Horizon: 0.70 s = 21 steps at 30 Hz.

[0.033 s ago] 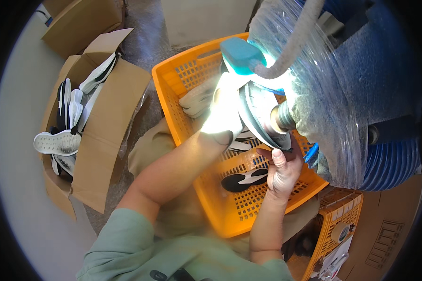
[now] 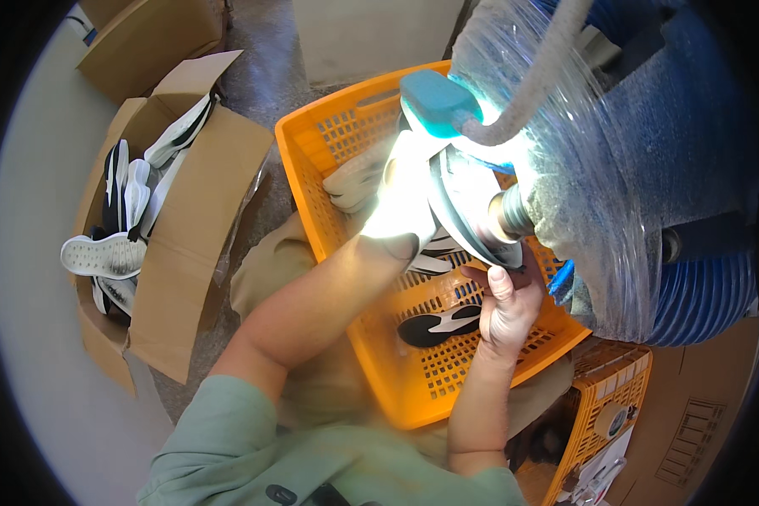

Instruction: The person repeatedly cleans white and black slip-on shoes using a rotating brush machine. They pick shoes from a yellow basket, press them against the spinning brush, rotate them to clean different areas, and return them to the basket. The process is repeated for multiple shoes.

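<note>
A shoe sole (image 2: 455,215) with a pale rim and a dark band stands tilted under a strong light. My left hand (image 2: 401,190) grips its far end, though glare washes out most of the fingers. My right hand (image 2: 513,302) is closed on the near end, thumb against the edge. The sole's right face meets the dark round spindle (image 2: 512,211) of a machine; glare hides the exact contact. Beneath my hands sits an orange plastic basket (image 2: 379,371). In it lie a black-and-white sole (image 2: 440,326) and several pale soles (image 2: 354,181).
A teal lamp (image 2: 437,101) on a bent grey arm (image 2: 527,105) hangs just above my hands. Plastic-wrapped machinery (image 2: 590,169) and a blue ribbed hose (image 2: 704,295) fill the right. An open carton (image 2: 202,219) of soles stands left; another orange basket (image 2: 603,396) is lower right.
</note>
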Each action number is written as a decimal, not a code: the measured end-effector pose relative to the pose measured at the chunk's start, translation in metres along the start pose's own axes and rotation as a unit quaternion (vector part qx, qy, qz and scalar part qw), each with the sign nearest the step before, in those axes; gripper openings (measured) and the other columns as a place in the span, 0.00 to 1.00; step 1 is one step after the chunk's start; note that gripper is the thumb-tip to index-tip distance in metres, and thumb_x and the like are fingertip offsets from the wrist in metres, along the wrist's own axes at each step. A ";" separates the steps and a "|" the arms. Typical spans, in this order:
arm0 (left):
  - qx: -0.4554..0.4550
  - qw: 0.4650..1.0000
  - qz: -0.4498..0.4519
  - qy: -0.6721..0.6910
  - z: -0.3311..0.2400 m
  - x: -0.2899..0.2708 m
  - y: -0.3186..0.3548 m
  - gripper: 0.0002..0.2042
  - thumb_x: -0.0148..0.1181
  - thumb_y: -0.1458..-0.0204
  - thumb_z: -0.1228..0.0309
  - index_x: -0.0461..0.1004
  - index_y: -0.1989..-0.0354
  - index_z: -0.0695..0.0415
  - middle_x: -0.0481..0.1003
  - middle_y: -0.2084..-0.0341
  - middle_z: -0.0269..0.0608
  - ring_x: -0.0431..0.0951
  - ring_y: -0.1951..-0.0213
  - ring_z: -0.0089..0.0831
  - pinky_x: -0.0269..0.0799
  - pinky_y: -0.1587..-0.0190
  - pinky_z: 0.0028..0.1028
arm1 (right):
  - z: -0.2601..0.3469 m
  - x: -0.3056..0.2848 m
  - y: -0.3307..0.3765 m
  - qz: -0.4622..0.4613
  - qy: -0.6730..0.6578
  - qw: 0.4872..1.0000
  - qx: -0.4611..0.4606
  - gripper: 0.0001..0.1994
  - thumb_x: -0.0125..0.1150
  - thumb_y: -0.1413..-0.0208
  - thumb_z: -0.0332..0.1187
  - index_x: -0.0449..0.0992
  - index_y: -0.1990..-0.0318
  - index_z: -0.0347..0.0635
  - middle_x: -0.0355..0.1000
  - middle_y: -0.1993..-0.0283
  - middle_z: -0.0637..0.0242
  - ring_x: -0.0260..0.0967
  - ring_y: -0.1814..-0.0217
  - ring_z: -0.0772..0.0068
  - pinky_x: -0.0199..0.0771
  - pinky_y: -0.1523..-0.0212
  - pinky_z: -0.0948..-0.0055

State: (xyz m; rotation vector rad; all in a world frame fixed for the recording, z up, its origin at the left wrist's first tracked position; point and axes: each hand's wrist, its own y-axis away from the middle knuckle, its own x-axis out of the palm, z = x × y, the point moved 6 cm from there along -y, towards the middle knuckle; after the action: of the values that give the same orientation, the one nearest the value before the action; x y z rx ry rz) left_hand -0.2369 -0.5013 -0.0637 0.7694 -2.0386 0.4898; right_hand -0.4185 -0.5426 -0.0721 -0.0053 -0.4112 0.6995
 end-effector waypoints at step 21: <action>-0.222 0.948 -0.018 0.229 0.038 -0.051 0.051 0.23 0.50 0.38 0.49 0.72 0.57 0.61 0.77 0.56 0.52 0.78 0.54 0.42 0.75 0.47 0.43 | 0.054 -0.100 0.085 -0.157 0.098 0.980 0.068 0.29 0.46 0.45 0.33 0.62 0.40 0.18 0.68 0.42 0.43 0.68 0.40 0.53 0.67 0.39 0.61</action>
State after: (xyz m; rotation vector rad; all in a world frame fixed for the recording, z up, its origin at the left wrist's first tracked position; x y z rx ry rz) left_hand -0.2731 -0.4692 -0.1291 0.3724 -1.6071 0.1523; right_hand -0.5609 -0.5468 -0.0709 0.1162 -0.1682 0.4089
